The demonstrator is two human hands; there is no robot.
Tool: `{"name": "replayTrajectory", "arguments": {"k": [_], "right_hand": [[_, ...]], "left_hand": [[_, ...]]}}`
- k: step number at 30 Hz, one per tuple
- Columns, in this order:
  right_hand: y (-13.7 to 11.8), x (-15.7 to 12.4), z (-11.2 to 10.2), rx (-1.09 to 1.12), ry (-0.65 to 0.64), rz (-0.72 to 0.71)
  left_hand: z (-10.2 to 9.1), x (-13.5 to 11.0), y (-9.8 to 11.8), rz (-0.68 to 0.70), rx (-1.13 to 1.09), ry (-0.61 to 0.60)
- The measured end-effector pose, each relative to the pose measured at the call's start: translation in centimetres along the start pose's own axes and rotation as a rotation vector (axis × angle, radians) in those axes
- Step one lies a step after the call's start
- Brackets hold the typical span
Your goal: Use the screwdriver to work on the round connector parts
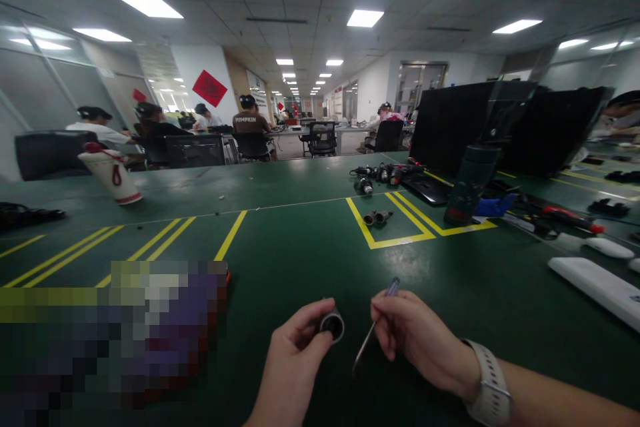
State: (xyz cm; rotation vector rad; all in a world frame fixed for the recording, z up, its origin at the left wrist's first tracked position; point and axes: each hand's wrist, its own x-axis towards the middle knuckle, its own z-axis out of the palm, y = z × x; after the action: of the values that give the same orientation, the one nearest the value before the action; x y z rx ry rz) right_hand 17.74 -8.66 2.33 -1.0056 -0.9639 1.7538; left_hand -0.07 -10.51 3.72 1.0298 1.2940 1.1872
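Note:
My left hand (293,353) is closed round a small dark cylindrical part (332,325) with a round open end that faces me. My right hand (415,337) pinches a thin screwdriver (374,330) with a clear handle; its shaft points down and left, close to the part. Both hands hover low over the green table (300,233) near its front edge. A pale watch band sits on my right wrist.
Two small cylinders (377,217) lie in a yellow-taped box. Behind them are black parts (383,175), a dark bottle (470,183), monitors (465,123) and a white keyboard (595,287) at right. A white bottle (111,177) stands at left. Several people sit at far desks.

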Motion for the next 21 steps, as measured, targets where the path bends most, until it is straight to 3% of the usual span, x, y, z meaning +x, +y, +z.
{"name": "replayTrajectory", "arguments": {"k": [2, 4, 8, 10, 14, 21], "right_hand": [[-0.4, -0.6, 0.1, 0.067, -0.03, -0.089], [-0.9, -1.6, 0.2, -0.051, -0.088, -0.285], [-1.9, -3.6, 0.4, -0.701, -0.229, -0.819], [-2.2, -4.2, 0.6, -0.938, -0.285, -0.963], [-2.2, -4.5, 1.1, -1.145, -0.312, -1.056], [-1.4, -4.2, 1.3, -1.291, -0.282, -1.175]], "left_hand": [[0.1, -0.2, 0.2, 0.004, -0.002, 0.0], [0.2, -0.4, 0.3, 0.007, -0.011, -0.002], [0.3, -0.5, 0.2, 0.011, -0.053, -0.025], [0.3, -0.4, -0.1, 0.015, -0.066, -0.039], [0.2, -0.2, -0.6, 0.03, -0.051, -0.035], [0.4, -0.4, -0.4, 0.04, -0.026, -0.025]]}}
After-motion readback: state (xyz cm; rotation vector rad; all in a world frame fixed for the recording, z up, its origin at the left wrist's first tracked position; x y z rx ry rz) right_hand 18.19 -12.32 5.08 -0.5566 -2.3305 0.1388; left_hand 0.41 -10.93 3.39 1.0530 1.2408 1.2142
